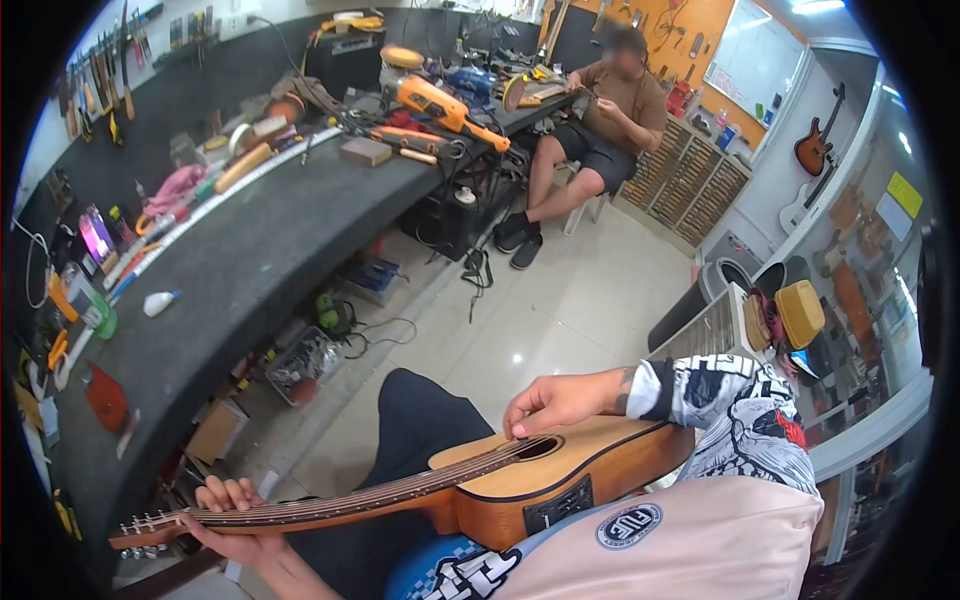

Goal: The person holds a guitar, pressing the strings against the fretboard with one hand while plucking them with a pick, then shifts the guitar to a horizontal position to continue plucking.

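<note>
An acoustic guitar (585, 458) with a pale wooden top and dark-edged body lies across my lap, its neck pointing to the lower left. My left hand (235, 515) wraps around the neck close to the headstock (150, 532), thumb on one side and fingertips over the strings. Over the strings beside the sound hole (535, 448) is my right hand (560, 402), its fingers curled together in a pinch; whether a pick is in them I cannot make out. A black control panel (558, 505) sits in the guitar's side.
A dark curved workbench (250, 240) runs along the left, holding an orange power tool (440, 105), a small white bottle (160, 302) and scattered tools. Another person (605, 110) sits at the far end, handling a small object. A bin (690, 305) stands at right; cables lie on the floor.
</note>
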The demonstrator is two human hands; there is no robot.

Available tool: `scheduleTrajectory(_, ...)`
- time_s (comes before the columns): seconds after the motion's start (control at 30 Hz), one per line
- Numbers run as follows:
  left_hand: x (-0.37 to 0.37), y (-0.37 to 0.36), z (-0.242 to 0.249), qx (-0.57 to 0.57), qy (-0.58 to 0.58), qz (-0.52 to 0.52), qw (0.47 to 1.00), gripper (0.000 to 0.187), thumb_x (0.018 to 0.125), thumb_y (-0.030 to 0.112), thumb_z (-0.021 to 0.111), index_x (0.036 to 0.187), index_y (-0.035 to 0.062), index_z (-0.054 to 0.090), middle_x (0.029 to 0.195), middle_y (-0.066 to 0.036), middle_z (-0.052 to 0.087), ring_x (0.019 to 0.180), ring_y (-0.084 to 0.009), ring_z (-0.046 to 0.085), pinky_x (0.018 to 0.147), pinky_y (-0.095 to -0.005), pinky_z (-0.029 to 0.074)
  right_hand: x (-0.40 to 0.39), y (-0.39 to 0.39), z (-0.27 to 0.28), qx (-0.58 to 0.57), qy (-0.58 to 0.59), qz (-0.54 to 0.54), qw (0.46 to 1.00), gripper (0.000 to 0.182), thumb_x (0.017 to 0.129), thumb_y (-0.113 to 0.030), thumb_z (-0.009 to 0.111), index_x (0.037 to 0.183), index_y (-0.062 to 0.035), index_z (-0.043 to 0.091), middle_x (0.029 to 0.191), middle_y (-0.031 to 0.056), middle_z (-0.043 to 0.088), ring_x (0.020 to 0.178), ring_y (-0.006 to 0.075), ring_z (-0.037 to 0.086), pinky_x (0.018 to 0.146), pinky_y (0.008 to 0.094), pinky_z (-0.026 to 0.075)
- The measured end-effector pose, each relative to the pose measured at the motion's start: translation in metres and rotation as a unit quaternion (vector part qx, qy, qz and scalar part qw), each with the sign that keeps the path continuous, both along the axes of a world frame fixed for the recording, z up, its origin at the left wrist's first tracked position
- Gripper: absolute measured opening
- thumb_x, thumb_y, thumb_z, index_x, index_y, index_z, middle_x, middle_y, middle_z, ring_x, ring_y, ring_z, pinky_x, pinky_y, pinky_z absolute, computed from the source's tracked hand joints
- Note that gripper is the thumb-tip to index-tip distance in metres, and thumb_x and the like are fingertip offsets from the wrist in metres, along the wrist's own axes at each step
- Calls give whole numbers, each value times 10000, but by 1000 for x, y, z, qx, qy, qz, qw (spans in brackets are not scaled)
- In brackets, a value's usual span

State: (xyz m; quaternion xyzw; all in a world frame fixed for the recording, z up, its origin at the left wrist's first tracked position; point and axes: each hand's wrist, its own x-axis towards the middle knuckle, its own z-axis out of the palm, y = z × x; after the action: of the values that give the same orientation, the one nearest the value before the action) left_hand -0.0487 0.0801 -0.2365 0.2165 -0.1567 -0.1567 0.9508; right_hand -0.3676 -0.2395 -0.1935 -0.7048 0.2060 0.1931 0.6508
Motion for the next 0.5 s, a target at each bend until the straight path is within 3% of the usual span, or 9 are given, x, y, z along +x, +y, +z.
scheduleTrajectory(0.1,-5,-2,10,-9,17,-3,1000,492,992,529,468,746,121,345,695,-13,343,561,-151,410,643,-311,361,-9,-13,-35,-199,137,-34,970,259,980,-260,607,1049,-18,669,872,18,667,818,95,583,787,268,482)
scheduleTrajectory(0.13,-2,2,10,-27,-17,-45,998,497,993,500,502,731,112,335,708,-14,340,592,-146,394,689,-309,373,-4,-13,-34,-238,63,9,969,260,977,-261,611,1041,-17,673,877,21,671,822,98,586,785,270,483)
scheduleTrajectory(0.2,1,10,4,-30,-10,-32,999,499,990,504,505,731,113,334,707,-13,336,593,-144,388,690,-314,371,-7,-12,-31,-301,-68,98,946,261,970,-263,617,1025,-16,681,886,28,677,829,103,591,782,274,487)
scheduleTrajectory(0.3,0,17,1,-28,2,-22,999,504,982,511,514,728,117,328,706,-12,321,598,-140,366,688,-315,356,18,17,34,-131,-106,71,983,258,944,-267,643,981,-18,699,916,68,698,859,155,630,801,310,499)
scheduleTrajectory(0.4,-7,24,3,-28,2,-4,1000,512,976,518,518,723,117,326,705,-13,310,602,-142,354,684,-309,341,18,18,38,18,-96,30,995,262,929,-269,646,978,-19,711,954,111,715,888,203,656,806,333,506)
scheduleTrajectory(0.5,-12,30,6,-33,-3,-3,999,511,976,520,514,723,117,327,704,-17,320,601,-146,369,675,-315,357,-5,-9,-22,-275,99,80,953,263,926,-251,638,1022,-16,706,969,141,719,896,233,667,819,348,510)
